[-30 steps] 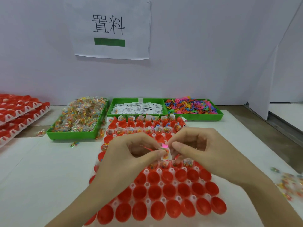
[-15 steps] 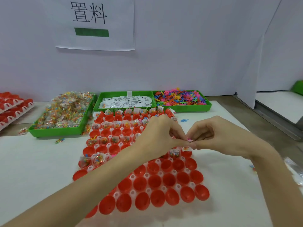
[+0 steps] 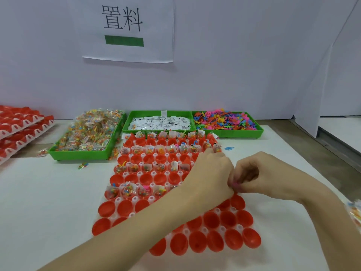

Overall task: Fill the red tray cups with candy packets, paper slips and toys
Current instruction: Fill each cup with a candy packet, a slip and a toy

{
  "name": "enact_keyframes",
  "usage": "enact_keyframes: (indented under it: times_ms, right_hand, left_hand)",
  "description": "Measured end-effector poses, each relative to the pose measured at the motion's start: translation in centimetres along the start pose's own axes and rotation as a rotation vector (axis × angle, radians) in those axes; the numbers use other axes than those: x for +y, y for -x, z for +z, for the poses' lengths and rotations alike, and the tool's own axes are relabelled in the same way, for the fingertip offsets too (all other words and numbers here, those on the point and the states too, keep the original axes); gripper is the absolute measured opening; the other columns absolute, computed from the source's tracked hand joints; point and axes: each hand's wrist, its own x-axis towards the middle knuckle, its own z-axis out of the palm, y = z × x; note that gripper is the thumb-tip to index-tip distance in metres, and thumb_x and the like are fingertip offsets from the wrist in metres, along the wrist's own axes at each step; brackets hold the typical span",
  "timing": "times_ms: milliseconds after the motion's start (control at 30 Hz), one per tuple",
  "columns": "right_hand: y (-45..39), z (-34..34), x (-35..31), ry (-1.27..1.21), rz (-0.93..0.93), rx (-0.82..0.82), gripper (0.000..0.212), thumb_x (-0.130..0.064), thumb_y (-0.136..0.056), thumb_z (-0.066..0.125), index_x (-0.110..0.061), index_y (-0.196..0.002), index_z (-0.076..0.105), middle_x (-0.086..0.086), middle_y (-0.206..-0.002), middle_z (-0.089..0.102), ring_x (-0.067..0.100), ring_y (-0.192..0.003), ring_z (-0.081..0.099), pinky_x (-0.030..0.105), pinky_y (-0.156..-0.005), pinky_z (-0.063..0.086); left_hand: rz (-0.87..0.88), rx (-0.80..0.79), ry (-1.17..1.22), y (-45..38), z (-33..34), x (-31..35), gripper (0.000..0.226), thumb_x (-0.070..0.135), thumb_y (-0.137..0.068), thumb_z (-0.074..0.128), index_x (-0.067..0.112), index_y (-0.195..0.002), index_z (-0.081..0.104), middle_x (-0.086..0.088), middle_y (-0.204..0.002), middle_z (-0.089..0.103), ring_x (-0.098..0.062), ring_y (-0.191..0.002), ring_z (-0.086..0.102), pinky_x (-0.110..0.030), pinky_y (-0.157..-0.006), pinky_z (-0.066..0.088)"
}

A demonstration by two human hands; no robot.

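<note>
Fingers of both hands pinch a pink toy (image 3: 235,185) above the red tray's (image 3: 252,241) right edge.

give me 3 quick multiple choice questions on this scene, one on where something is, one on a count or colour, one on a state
1. Which bin holds the paper slips?
A. left
B. middle
C. right

2. How many green bins stand behind the tray?
A. two
B. three
C. five

3. What state are the tray's nearest rows in?
A. filled
B. covered
C. bare

Answers:
1. B: white slips lie in the middle bin, between the candy bin and the toy bin.
2. B: three green bins line the wall.
3. C: the near red cups show bare bottoms; the left hand and right hand meet over the tray, pinching something pink.
</note>
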Motion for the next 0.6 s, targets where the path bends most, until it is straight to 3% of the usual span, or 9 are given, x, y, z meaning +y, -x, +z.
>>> enact_keyframes:
  times_ms: [133, 267, 367, 467, 600]
  right_hand:
    - [0.1, 0.0, -0.2, 0.025, 0.005, -0.021, 0.008, -0.014, -0.085, 0.082, -0.023, -0.085, 0.081, -0.007, -0.082, 0.078, 0.01, -0.079, 0.075, 0.03, -0.08, 0.061]
    - [0.5, -0.3, -0.5, 0.066, -0.017, -0.094, 0.019, -0.008, -0.09, 0.075, -0.025, -0.095, 0.081, -0.006, -0.089, 0.079, 0.014, -0.084, 0.075, 0.033, -0.084, 0.06]
    - [0.6, -0.3, -0.5, 0.099, -0.02, -0.079, 0.027, -0.005, -0.091, 0.072, -0.031, -0.092, 0.081, -0.009, -0.088, 0.078, 0.013, -0.083, 0.073, 0.029, -0.081, 0.06]
    - [0.4, -0.1, -0.5, 0.129, -0.021, -0.057, 0.025, -0.01, -0.091, 0.074, -0.035, -0.088, 0.079, -0.013, -0.084, 0.077, 0.011, -0.076, 0.071, 0.025, -0.075, 0.058]
    - [0.3, -0.1, -0.5, 0.147, 0.01, -0.04, 0.022, -0.014, -0.09, 0.075, -0.035, -0.082, 0.077, -0.01, -0.08, 0.076, 0.011, -0.071, 0.071, 0.021, -0.068, 0.056]
  left_hand:
    - [0.018, -0.037, -0.169, -0.1, 0.0, 0.8, 0.017, 0.02, -0.093, 0.065, 0.018, -0.107, 0.074, -0.003, -0.112, 0.062, -0.027, -0.113, 0.046, -0.036, -0.097, 0.039]
    - [0.042, -0.068, -0.21, 0.0, -0.4, 1.3, 0.01, 0.024, -0.097, 0.063, 0.016, -0.102, 0.067, -0.008, -0.112, 0.062, -0.029, -0.107, 0.049, -0.037, -0.092, 0.039]
    - [0.05, -0.049, -0.227, 0.3, -0.2, 1.6, 0.018, 0.027, -0.098, 0.062, 0.011, -0.107, 0.063, -0.009, -0.109, 0.06, -0.027, -0.1, 0.045, -0.035, -0.083, 0.03]
    - [0.026, -0.042, -0.246, 0.4, -0.2, 1.8, 0.018, 0.024, -0.098, 0.06, 0.01, -0.108, 0.061, -0.01, -0.109, 0.059, -0.029, -0.104, 0.045, -0.034, -0.081, 0.025]
    - [0.009, -0.023, -0.274, 0.2, -0.3, 1.7, 0.019, 0.02, -0.097, 0.062, 0.009, -0.113, 0.063, -0.01, -0.113, 0.058, -0.031, -0.113, 0.045, -0.036, -0.088, 0.033]
